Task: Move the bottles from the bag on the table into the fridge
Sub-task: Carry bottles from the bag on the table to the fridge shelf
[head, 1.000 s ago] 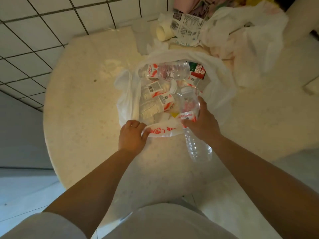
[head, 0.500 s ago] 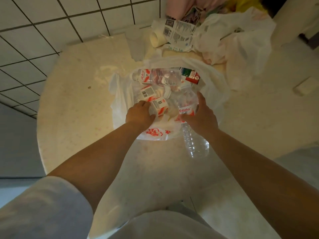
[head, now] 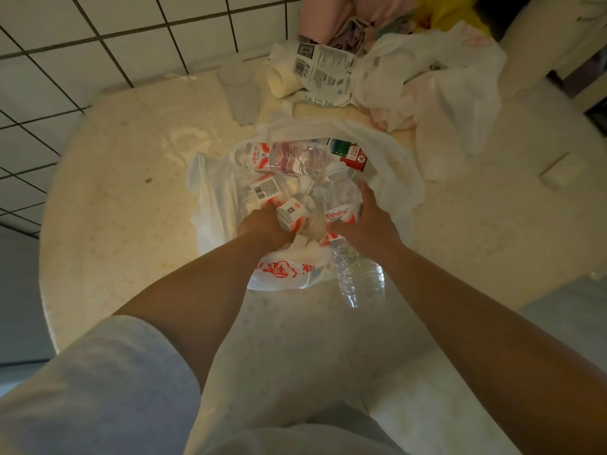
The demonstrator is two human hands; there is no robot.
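Note:
A white plastic bag (head: 213, 192) with red print lies open on the round table (head: 115, 224). Inside it lie several clear water bottles with red-and-white labels, one across the far side (head: 285, 157). My right hand (head: 369, 224) grips a clear bottle (head: 358, 277) round its labelled middle; its ribbed lower end sticks out toward me over the bag's near edge. My left hand (head: 262, 224) is down in the bag, fingers curled round another labelled bottle (head: 292, 213). The fridge is not in view.
A green-and-red carton (head: 348, 152) lies in the bag's far right corner. Behind the bag stand a clear cup (head: 239, 93), a paper roll (head: 281, 80), a printed packet (head: 323, 73) and a crumpled white bag (head: 437, 90). A tiled wall (head: 98, 44) is at the left.
My left hand let go of the bag's near rim, reached into the bag and closed on a labelled bottle. My right hand has kept its grip on its bottle.

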